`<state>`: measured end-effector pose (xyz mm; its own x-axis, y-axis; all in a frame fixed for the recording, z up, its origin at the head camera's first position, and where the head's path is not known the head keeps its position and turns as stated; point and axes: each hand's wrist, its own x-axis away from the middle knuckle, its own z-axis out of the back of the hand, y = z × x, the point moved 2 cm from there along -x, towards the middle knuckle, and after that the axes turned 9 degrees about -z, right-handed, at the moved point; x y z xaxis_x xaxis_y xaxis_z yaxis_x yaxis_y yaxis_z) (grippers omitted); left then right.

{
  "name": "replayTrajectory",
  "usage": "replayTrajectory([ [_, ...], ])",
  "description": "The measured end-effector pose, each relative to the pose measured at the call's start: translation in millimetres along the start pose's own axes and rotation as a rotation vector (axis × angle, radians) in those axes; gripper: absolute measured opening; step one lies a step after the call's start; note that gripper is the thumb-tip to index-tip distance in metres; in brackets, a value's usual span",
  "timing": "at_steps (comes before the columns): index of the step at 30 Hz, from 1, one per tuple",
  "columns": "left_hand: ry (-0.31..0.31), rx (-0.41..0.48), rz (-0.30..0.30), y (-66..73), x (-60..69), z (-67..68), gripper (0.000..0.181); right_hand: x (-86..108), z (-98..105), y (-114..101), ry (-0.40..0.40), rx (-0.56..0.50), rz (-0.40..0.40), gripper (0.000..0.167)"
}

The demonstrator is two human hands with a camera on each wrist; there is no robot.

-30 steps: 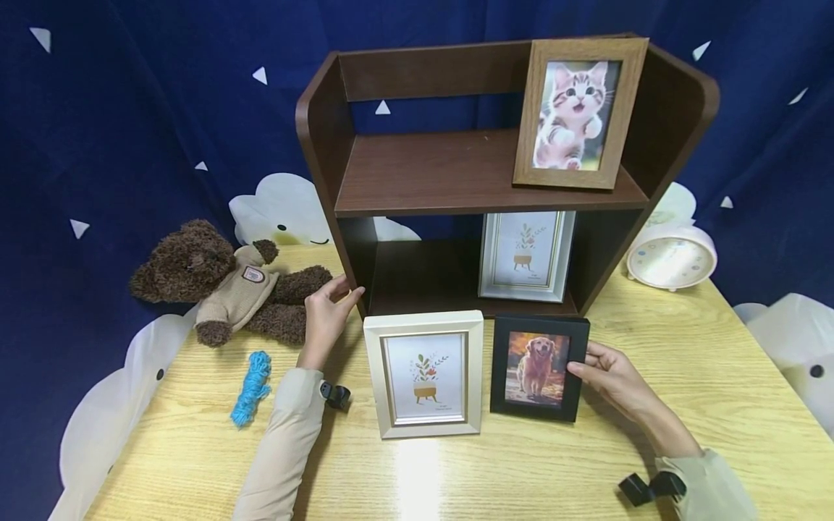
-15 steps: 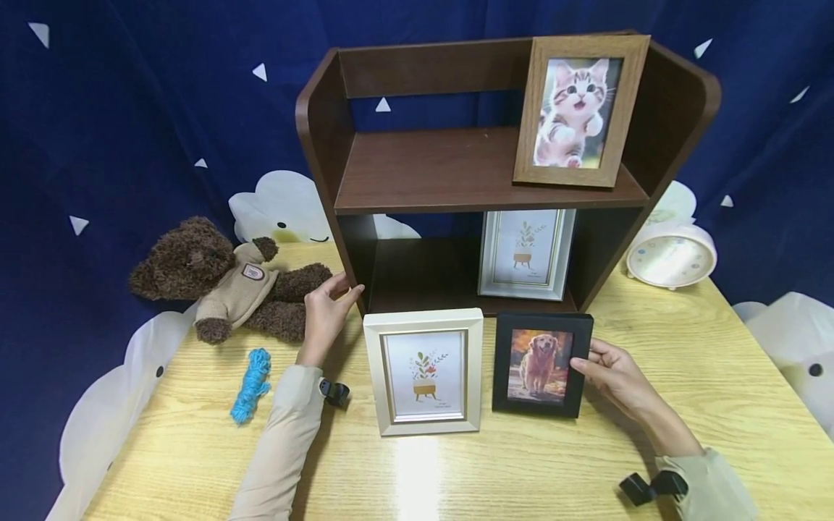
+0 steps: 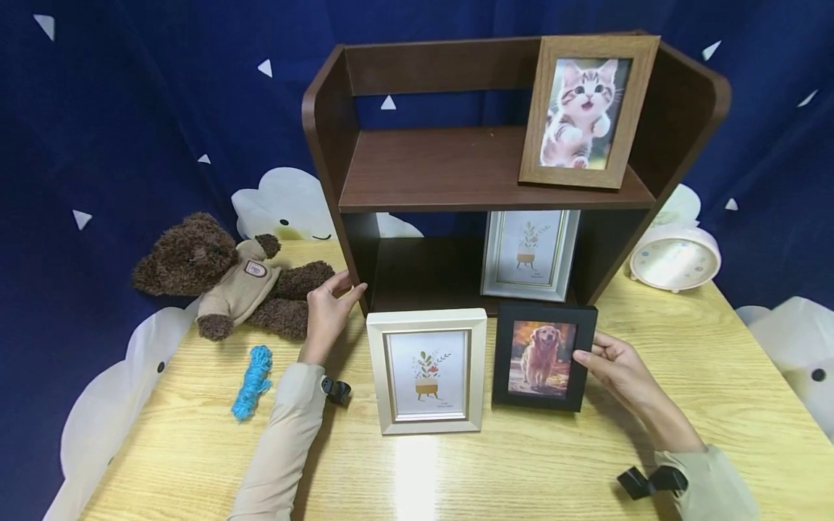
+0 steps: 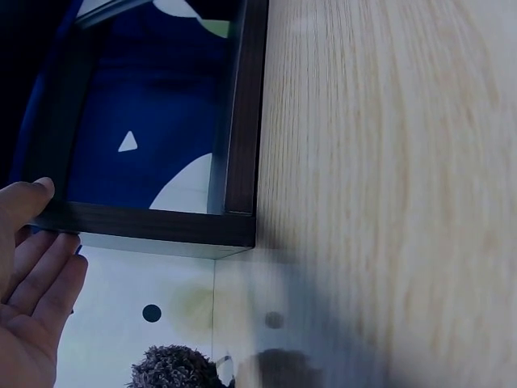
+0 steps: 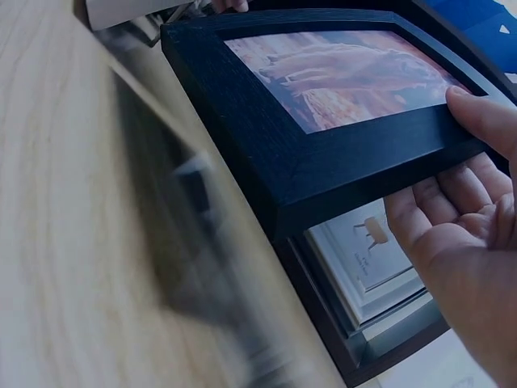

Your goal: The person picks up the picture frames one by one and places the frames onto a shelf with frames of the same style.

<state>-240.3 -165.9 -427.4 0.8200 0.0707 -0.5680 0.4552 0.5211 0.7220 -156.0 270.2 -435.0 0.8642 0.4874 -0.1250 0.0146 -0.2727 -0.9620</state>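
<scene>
My right hand (image 3: pixel 615 367) holds a black picture frame (image 3: pixel 504 362) with a golden dog photo by its right edge, thumb on the front and fingers behind. In the right wrist view the black frame (image 5: pixel 339 162) appears raised off the table. My left hand (image 3: pixel 329 311) pinches the lower front edge of the left side panel of a dark brown shelf (image 3: pixel 430 163). A cream picture frame (image 3: pixel 426 427) with a potted-plant print stands before the shelf. On the lower level stands a white frame (image 3: pixel 531 250); the upper holds a wooden frame (image 3: pixel 534 116) with a kitten photo.
A brown teddy bear (image 3: pixel 237 293) in a beige sweater lies left of the shelf, with a bundle of blue cord (image 3: pixel 252 383) nearer the front. A white round clock (image 3: pixel 676 260) stands to the right. Dark blue curtain (image 3: pixel 163 108) hangs behind the wooden table (image 3: pixel 521 470).
The black frame in my right hand has moved slightly up and towards the shelf, its top now overlapping the lower shelf's front edge. My left hand keeps its hold on the shelf panel.
</scene>
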Motion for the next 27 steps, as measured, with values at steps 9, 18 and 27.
replayTrajectory([
  [9,-0.004,-0.014,0.022,0.7,-1.8,-0.2,0.032,-10.0,-12,-19,0.025,0.003,0.032,0.048],
  [18,0.000,-0.021,0.018,0.5,-0.8,-0.1,0.033,-19.9,-17,-29,0.052,-0.054,0.070,0.047],
  [27,-0.002,-0.022,0.027,1.3,-0.4,0.4,0.034,-29.1,-20,-43,0.065,-0.078,0.103,0.045],
])
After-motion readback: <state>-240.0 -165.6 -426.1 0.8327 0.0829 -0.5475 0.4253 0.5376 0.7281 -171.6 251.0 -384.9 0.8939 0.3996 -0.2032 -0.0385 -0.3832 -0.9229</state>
